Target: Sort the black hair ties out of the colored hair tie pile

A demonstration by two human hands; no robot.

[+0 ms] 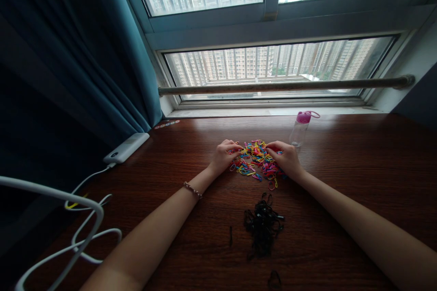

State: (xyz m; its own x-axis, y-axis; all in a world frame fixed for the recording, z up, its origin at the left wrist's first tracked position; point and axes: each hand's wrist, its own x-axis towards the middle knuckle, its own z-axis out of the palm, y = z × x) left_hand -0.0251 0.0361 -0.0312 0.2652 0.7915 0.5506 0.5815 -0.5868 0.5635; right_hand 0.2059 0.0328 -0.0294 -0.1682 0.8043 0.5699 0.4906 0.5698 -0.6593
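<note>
A loose pile of small, brightly coloured hair ties (254, 159) lies on the brown wooden table. At its left edge is my left hand (223, 158), thumb and fingertips drawn together in a pinch; what is between them is too small to make out. From the other side my right hand (286, 160) reaches into the pile, also pinching with its fingertips. Whether it grips a hair tie I cannot tell. Nearer to me sits a separate heap of black hair ties (263, 227), with a few stray black pieces around it. Both hands are apart from that heap.
A clear bottle with a pink lid (303, 118) stands behind my right hand. At left lie a white power bank (126, 148) and looping white cables (97, 232), beside a blue curtain (136, 77). A rail (290, 85) crosses the window beyond the table.
</note>
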